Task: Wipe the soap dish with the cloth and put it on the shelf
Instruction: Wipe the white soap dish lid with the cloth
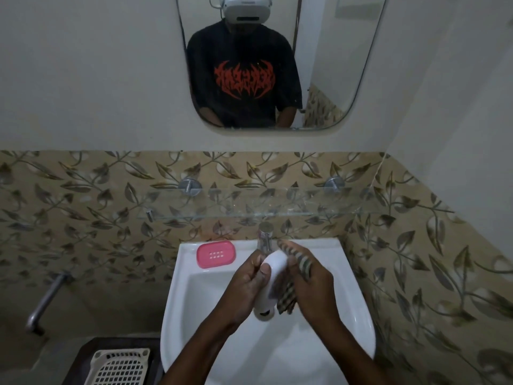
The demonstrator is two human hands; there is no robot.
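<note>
While the white sink (pixel 277 351) fills the bottom, glass shelf (pixel 249 209) above, the left hand (pixel 247 284) grips the white soap dish (pixel 273 276) over the basin; right hand (pixel 313 284) presses a striped cloth (pixel 288 297) against it.

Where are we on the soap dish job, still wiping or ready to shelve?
Still wiping. The left hand holds the white soap dish piece over the sink while the right hand presses the striped cloth against it. The pink piece sits on the sink rim; the glass shelf holds nothing yet.
</note>
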